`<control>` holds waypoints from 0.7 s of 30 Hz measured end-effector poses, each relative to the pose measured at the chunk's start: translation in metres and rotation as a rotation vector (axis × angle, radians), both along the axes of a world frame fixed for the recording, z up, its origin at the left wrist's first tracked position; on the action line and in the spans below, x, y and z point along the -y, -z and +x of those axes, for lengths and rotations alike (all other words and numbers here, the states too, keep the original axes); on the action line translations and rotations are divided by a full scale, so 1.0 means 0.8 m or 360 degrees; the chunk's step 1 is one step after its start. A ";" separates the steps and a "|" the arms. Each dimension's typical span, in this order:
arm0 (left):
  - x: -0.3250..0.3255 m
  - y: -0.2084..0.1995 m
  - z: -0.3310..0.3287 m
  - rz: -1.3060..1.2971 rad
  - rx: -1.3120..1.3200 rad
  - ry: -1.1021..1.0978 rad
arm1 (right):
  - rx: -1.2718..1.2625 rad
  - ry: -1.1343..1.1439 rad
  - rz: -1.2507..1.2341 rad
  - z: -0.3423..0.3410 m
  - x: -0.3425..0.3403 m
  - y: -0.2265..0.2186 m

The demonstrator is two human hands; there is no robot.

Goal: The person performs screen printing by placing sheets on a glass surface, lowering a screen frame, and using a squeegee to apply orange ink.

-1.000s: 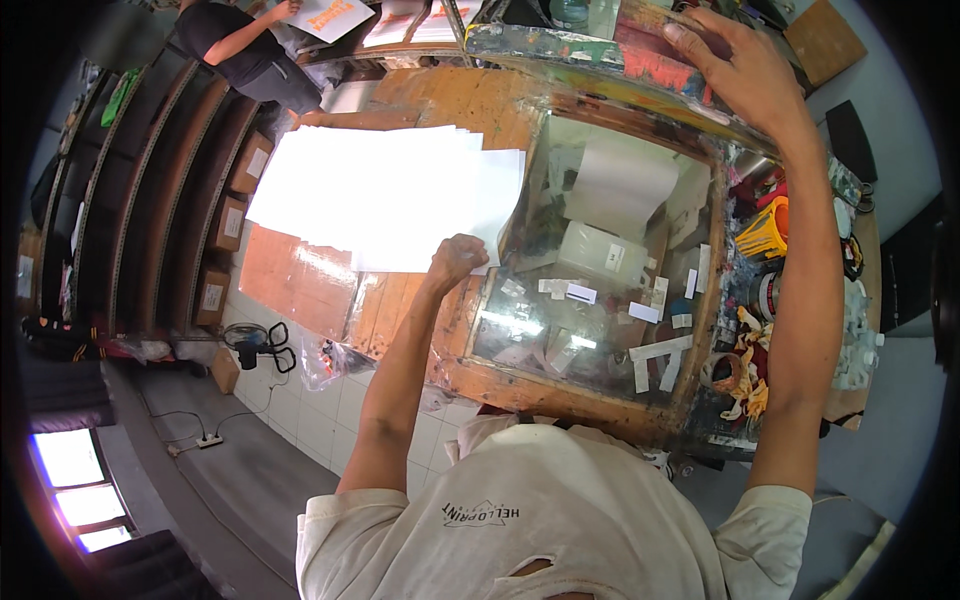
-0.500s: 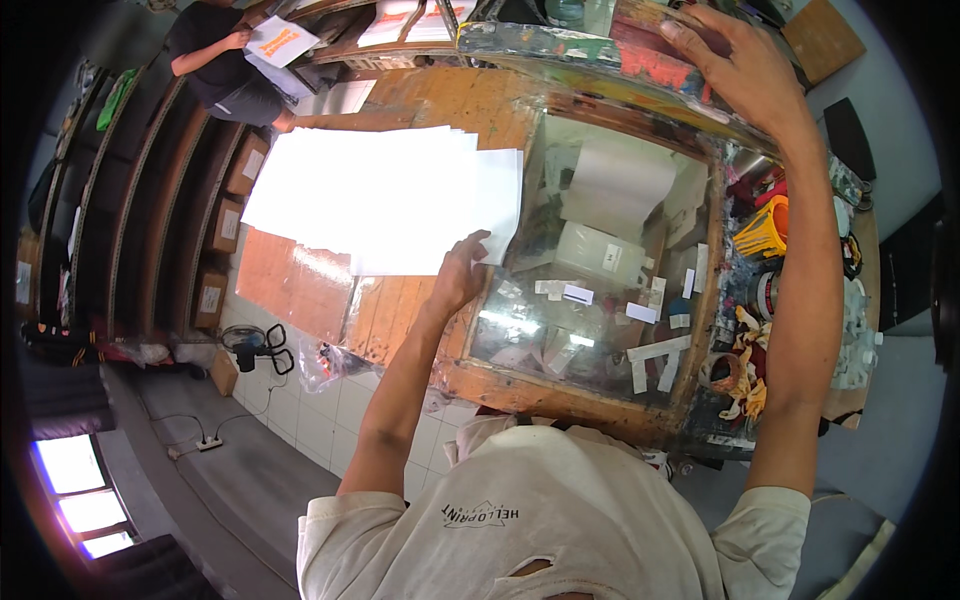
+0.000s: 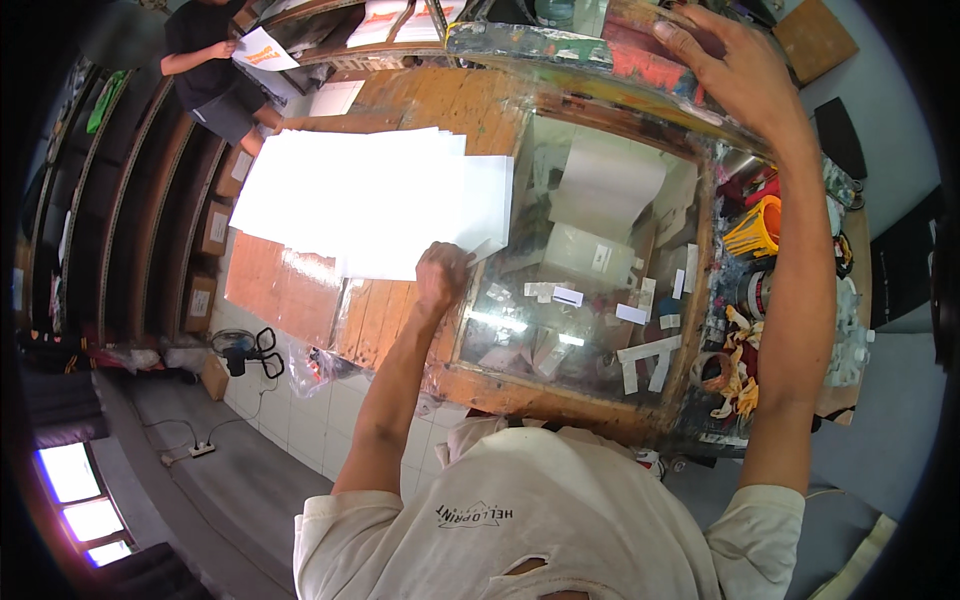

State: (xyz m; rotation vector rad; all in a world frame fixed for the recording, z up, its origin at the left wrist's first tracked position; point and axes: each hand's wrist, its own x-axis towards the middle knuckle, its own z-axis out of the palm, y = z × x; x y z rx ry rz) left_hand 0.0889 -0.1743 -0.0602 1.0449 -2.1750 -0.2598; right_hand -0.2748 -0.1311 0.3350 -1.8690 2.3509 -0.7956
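Note:
A broad stack of white paper sheets [image 3: 350, 205] lies on the wooden table, its sheets slightly out of line at the right. My left hand [image 3: 443, 275] is closed at the stack's near right corner, pinching the edge of a sheet. Up at the far right, my right hand [image 3: 735, 75] wraps round the paint-stained edge of a raised wooden frame [image 3: 560, 45], thumb on top; some fingers are hidden behind it. Between the stack and my right arm is a glass panel [image 3: 500, 345] set in the table, with white tape pieces and small cards on it.
Right of the glass, an orange-yellow cup [image 3: 757, 228], crumpled rags [image 3: 740, 370] and a tape roll [image 3: 714, 372] crowd the side. Another person [image 3: 212, 75] stands at the far left holding a printed sheet. Dark shelves [image 3: 110, 210] line the left, with a fan [image 3: 240, 348] on the floor.
The fingers of my left hand have closed on the paper's corner, where they were spread before. My right hand keeps its hold on the frame. The other person's printed sheet has shifted.

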 end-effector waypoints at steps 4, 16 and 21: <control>0.018 -0.021 -0.004 0.0587 -0.0204 -0.0148 | -0.0238 -0.0017 -0.0094 -0.002 0.005 0.003; -0.027 -0.014 -0.124 0.0666 0.0520 0.0220 | -0.0042 0.0016 0.0073 -0.001 0.007 -0.016; -0.086 0.034 -0.198 0.0422 0.0269 0.0613 | -0.0121 0.0029 0.0198 -0.004 0.008 -0.023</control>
